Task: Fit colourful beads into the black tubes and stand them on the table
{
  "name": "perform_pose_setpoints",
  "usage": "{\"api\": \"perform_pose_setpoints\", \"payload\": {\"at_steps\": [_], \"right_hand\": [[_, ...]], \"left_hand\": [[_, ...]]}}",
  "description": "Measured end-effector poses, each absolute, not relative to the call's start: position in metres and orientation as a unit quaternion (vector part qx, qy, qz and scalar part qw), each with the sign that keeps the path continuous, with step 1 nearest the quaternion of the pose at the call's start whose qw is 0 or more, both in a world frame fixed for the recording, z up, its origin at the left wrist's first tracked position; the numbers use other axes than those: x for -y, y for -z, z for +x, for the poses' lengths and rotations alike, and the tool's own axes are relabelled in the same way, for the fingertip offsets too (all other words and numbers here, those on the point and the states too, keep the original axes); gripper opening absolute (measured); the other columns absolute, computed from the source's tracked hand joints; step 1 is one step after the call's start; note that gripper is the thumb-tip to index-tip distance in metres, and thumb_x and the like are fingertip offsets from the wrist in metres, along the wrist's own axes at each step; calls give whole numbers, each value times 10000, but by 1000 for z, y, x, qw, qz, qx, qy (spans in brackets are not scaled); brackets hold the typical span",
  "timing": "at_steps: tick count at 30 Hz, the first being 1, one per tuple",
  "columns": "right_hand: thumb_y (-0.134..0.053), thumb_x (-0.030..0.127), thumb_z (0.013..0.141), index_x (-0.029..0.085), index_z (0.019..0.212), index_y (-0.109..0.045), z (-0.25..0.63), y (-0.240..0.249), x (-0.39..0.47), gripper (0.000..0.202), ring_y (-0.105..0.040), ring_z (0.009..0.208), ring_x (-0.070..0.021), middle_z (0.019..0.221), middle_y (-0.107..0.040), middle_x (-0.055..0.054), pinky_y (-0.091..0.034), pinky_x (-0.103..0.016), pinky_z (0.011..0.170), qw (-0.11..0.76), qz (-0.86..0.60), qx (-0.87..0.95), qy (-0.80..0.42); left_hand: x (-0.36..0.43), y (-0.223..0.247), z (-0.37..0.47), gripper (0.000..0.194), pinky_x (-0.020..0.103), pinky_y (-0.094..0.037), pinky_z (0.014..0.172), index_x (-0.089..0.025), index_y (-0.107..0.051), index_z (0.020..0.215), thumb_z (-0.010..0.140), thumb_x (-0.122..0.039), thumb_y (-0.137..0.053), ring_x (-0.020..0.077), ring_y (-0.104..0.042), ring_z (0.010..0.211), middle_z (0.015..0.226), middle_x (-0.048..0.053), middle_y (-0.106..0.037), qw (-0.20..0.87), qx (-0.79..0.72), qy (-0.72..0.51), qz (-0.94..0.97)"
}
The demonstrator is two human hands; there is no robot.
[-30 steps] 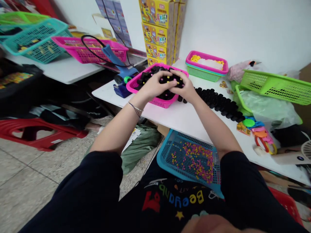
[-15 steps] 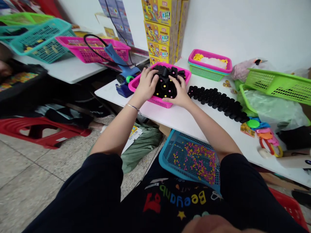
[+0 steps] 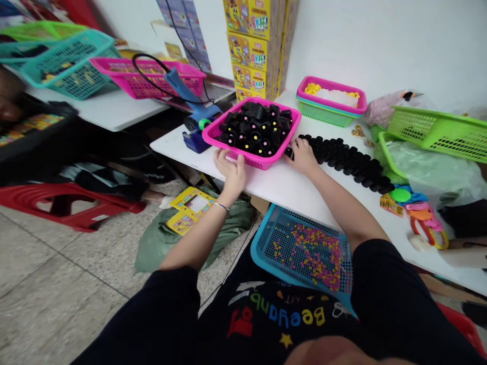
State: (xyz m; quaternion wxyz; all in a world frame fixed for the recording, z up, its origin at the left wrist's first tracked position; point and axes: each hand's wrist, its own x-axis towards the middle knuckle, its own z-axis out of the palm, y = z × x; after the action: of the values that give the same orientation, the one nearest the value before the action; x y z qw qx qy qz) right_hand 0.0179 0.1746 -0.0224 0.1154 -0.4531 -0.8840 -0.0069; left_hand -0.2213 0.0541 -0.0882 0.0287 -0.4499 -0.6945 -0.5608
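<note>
A pink basket on the white table is heaped with black pieces bearing pink and yellow dots. My left hand is at the basket's near left side, fingers apart, holding nothing that I can see. My right hand is just right of the basket, its fingers curled at a black piece by the left end of a long row of black pieces. A blue basket with small pink and yellow bits sits below the table edge, by my lap.
A blue tape dispenser and a blue handheld tool stand left of the pink basket. Yellow boxes are stacked behind. Stacked baskets, a green basket and tape rolls lie right. A person's hand shows far left.
Both hands have left the heap of black pieces. My left hand moved down to the basket's near side, and my right hand moved right to the row's end.
</note>
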Motion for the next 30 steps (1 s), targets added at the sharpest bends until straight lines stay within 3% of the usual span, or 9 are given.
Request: {"api": "perform_pose_setpoints", "payload": {"at_steps": [6, 13, 18, 21, 23, 30], "right_hand": [[-544, 399, 1051, 74, 1446, -663, -4, 36, -184, 526, -454, 1334, -455, 1412, -599, -280, -438, -620, 1112, 142, -454, 879, -15], [-508, 247, 1035, 65, 1355, -725, -4, 39, -157, 428, -535, 1274, -388, 1317, -649, -250, -445, -533, 1131, 141, -437, 887, -40], [-667, 352, 948, 147, 1308, -748, 5, 48, -157, 422, -463, 1376, -452, 1487, -576, -234, -436, -624, 1143, 232, -447, 864, -15], [-670, 366, 933, 150, 1214, -784, 7, 58, -165, 373, -537, 1287, -423, 1376, -645, -223, -464, -609, 1153, 243, -458, 854, -47], [-658, 352, 930, 143, 1132, -803, 7, 62, -167, 325, -583, 1220, -396, 1284, -678, -216, -480, -575, 1166, 239, -449, 858, -68], [-686, 306, 865, 116, 1044, -816, 11, 64, -145, 292, -631, 1215, -408, 1246, -683, -248, -504, -555, 1158, 204, -452, 866, -62]], "left_hand": [[-54, 102, -194, 394, 545, -214, 1321, -179, -495, 1263, 990, -462, -532, 335, -333, 1561, 1516, 247, -421, 39, 716, 538, -443], [-50, 97, -194, 348, 560, -202, 1308, -194, -507, 1267, 1001, -418, -514, 336, -313, 1565, 1517, 228, -441, 22, 740, 511, -437], [-49, 97, -190, 360, 558, -208, 1308, -193, -500, 1275, 1001, -426, -519, 335, -334, 1564, 1528, 240, -443, 20, 744, 501, -442], [-49, 95, -189, 356, 552, -209, 1315, -181, -492, 1295, 1009, -392, -510, 323, -335, 1578, 1542, 246, -446, 14, 749, 502, -434], [-49, 92, -189, 340, 549, -228, 1314, -182, -485, 1308, 1019, -361, -479, 313, -361, 1574, 1547, 241, -462, 2, 755, 509, -414], [-54, 76, -191, 421, 495, -346, 1288, -129, -454, 1409, 1071, -316, -285, 285, -569, 1427, 1479, 239, -601, -67, 761, 539, -355]]}}
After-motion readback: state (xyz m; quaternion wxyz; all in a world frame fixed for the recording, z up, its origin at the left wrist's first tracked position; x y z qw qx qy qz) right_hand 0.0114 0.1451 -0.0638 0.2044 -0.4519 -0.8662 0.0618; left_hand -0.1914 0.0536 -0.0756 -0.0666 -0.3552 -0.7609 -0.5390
